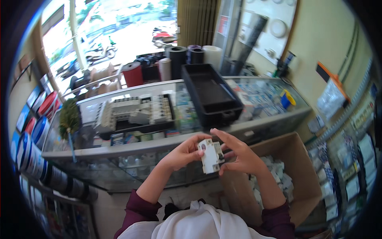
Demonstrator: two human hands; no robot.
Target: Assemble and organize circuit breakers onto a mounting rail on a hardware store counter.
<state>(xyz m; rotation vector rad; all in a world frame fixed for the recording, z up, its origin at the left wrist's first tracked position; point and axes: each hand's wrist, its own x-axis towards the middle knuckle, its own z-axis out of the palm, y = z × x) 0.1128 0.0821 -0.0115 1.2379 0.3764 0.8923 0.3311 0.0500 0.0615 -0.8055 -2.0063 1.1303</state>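
Observation:
My left hand (185, 152) grips a white miniature circuit breaker (211, 156) by its left side, thumb on its face. At the breaker's right side is my right hand (240, 155), its fingers spread around the edge; whether they touch it is hard to tell. Beyond the hands, a black tray (143, 128) full of similar white breakers (126, 109) lies on a glass display counter (119, 146). A deep black plastic bin (212, 92) stands on the counter to the right of that tray.
An open cardboard box (304, 173) holding many white pieces (276, 171) stands under my right forearm. A feather duster (69, 119) lies at the counter's left end, a blue and yellow tape roll (288, 99) at its right. Rolls of sheeting (177, 61) stand behind the counter.

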